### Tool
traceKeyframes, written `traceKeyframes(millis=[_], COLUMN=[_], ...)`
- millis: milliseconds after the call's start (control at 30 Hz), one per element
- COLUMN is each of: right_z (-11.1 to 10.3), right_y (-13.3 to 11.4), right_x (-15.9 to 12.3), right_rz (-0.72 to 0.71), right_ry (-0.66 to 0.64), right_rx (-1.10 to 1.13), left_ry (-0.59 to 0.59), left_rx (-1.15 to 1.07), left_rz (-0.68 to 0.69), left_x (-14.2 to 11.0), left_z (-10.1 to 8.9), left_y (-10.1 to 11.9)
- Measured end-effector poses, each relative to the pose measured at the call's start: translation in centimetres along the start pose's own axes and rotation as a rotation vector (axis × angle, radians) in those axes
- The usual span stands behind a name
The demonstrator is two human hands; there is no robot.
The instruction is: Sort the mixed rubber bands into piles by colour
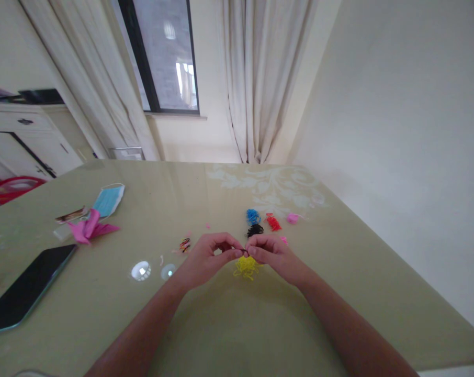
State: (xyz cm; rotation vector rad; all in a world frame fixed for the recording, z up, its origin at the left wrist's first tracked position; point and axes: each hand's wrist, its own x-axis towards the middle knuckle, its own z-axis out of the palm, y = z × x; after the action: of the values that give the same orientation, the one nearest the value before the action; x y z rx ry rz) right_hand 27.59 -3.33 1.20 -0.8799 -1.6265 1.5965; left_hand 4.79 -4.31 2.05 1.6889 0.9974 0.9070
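Observation:
My left hand (pixel 215 256) and my right hand (pixel 274 254) meet over the table, each closed in a pinch. Between their fingertips is a small dark rubber band (pixel 244 252), mostly covered by the fingers. Just below lies a pile of yellow rubber bands (pixel 247 267). Beyond my fingers sit a black pile (pixel 255 230), a blue pile (pixel 253 216) and a red pile (pixel 273 222) of similar bands. A pink bundle (pixel 293 218) is to their right. Left of my left hand rests a small cluster of mixed-colour bands (pixel 185 244).
On the left of the table (pixel 123 324) lie a black-screened tablet or phone (pixel 31 285), a pink folded piece (pixel 91 228) and a blue face mask (pixel 109 200). Two round light spots shine on the surface. A white wall (pixel 409 157) borders the right edge.

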Motion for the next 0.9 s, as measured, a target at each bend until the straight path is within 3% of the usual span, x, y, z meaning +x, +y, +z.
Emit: traceKeyframes(millis=[333,900], right_z=[0.16,-0.01], right_y=[0.04,0.13], right_x=[-0.16,-0.01], right_rz=[-0.012,-0.037], right_ry=[-0.046,0.081], right_rx=[0.056,0.086], left_ry=[-0.096,-0.08], left_rx=[-0.217,-0.13], left_rz=[0.032,0.036], left_x=[-0.37,-0.34], left_z=[0.18,0.3], left_y=[0.18,0.16])
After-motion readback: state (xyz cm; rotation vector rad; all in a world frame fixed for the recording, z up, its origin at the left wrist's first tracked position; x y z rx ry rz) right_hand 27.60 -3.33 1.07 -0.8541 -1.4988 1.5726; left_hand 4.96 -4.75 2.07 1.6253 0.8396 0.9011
